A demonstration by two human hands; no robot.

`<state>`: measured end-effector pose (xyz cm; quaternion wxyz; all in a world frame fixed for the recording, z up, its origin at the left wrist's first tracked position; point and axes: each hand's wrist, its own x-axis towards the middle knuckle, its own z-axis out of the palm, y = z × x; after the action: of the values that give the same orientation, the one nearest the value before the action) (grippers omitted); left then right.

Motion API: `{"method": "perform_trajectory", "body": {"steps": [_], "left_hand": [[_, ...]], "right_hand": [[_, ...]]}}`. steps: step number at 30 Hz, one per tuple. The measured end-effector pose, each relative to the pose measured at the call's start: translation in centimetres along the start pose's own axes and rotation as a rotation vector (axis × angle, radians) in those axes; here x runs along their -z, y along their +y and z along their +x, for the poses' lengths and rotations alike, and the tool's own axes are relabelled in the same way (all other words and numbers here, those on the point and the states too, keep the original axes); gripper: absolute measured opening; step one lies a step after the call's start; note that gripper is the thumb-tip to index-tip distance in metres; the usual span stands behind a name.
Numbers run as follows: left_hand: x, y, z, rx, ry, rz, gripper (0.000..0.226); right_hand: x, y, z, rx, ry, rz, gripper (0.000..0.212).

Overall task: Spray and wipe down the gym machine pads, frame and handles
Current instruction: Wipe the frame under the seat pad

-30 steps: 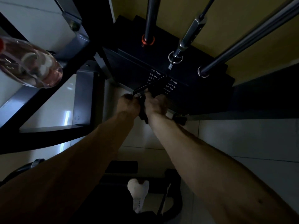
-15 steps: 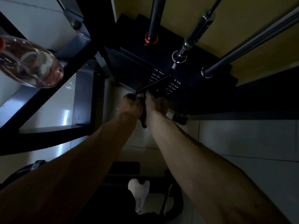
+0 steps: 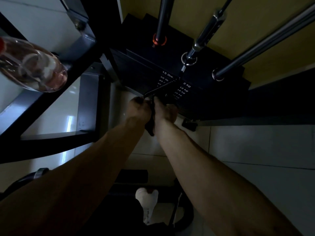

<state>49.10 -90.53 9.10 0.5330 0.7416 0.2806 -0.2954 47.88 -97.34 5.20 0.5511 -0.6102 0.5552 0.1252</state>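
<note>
The loose tail of the dark cloth (image 3: 150,129) is hanging slightly lower between the wrists than a moment ago. The fingertips are hiding behind the knuckles in deep shadow, so what lies under the cloth cannot be told. The left hand (image 3: 138,110) and right hand (image 3: 166,111) are pressing side by side, fingers curling tight around the cloth, arms reaching straight out to the front of the weight stack (image 3: 150,65), where the coiled cord (image 3: 161,87) is ending. The spray bottle (image 3: 32,65) is lying blurred on the frame (image 3: 83,43) at upper left, cut off by the edge.
</note>
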Motion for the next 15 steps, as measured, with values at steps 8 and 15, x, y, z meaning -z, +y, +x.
{"method": "perform_trajectory", "body": {"steps": [8,15], "left_hand": [[0.2,0.1,0.1,-0.035,-0.006,-0.091,0.027],[0.5,-0.8,0.5,-0.011,-0.012,-0.171,0.022]], "right_hand": [[-0.2,2.1,1.5,-0.058,-0.193,0.425,0.049],[-1.1,3.8,2.7,-0.102,-0.214,0.415,0.071]]}}
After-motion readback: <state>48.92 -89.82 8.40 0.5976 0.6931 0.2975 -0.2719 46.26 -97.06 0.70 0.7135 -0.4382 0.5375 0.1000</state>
